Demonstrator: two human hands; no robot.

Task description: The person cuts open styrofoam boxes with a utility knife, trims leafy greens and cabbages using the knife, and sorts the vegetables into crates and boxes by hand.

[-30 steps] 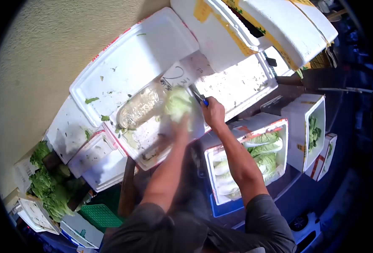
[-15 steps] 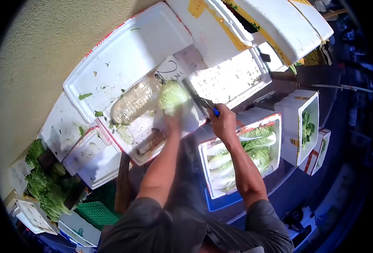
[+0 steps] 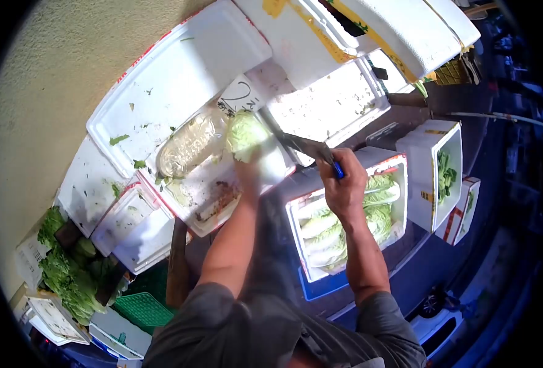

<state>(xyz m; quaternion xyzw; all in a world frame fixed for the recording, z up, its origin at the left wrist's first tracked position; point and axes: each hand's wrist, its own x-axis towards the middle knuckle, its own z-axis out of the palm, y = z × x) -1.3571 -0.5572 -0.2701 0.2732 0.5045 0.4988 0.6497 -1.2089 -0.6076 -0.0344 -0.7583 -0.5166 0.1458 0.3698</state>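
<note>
A pale green napa cabbage (image 3: 246,130) lies on a white foam surface, its leafy end toward the back. My left hand (image 3: 247,164), blurred, is closed around its near part; the fingers are only partly visible. In my right hand (image 3: 345,184) is a knife (image 3: 307,145) with a blue-marked handle, its broad dark blade pointing left toward the cabbage. Blade and cabbage look apart. A plastic-wrapped oblong bundle (image 3: 188,144) lies left of the cabbage.
Below my right hand stands a foam box (image 3: 293,230) of napa cabbages. Foam boxes with greens (image 3: 446,178) stand farther right. A scrap-strewn foam lid (image 3: 216,49) lies behind; a green crate (image 3: 142,306) and leafy greens (image 3: 66,276) are at lower left.
My right hand has moved right and slightly down with the knife, drawing the blade away from the cabbage. My left hand stays at the cabbage. The view has shifted slightly.
</note>
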